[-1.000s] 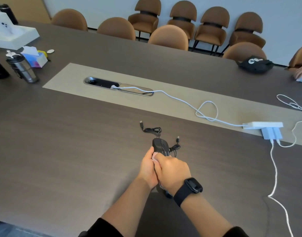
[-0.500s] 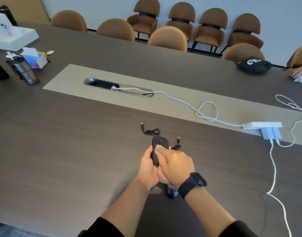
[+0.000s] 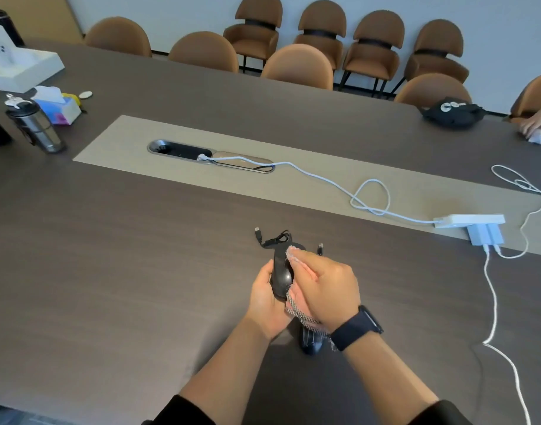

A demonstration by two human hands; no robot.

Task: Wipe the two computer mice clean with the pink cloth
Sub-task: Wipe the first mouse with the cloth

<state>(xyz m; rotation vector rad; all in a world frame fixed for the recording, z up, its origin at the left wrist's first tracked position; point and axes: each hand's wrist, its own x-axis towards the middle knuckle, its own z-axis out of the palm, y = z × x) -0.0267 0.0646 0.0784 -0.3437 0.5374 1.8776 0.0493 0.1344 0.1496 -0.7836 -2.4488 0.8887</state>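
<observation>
A black wired mouse (image 3: pixel 280 276) is lifted above the dark table, cupped from below and the left by my left hand (image 3: pixel 264 297). My right hand (image 3: pixel 323 288) presses the pink checked cloth (image 3: pixel 300 312) against the mouse's right side; a cloth edge pokes out at my fingertips and a tail hangs under my wrist. The mouse's coiled cable and USB plug (image 3: pixel 258 233) lie just beyond. A second black mouse (image 3: pixel 310 343) rests on the table beneath my right wrist, mostly hidden, with its plug (image 3: pixel 320 248) farther out.
A white power strip (image 3: pixel 468 220) with adapters and white cables (image 3: pixel 370 197) lies to the right. A steel bottle (image 3: pixel 36 128) and tissue box (image 3: pixel 59 107) stand far left. A black bag (image 3: pixel 453 111) and another person's hand (image 3: pixel 536 124) are at far right. Brown chairs line the far side.
My left hand has lifted the mouse off the table and tilted it. My right hand with the cloth has slid forward along the mouse's side.
</observation>
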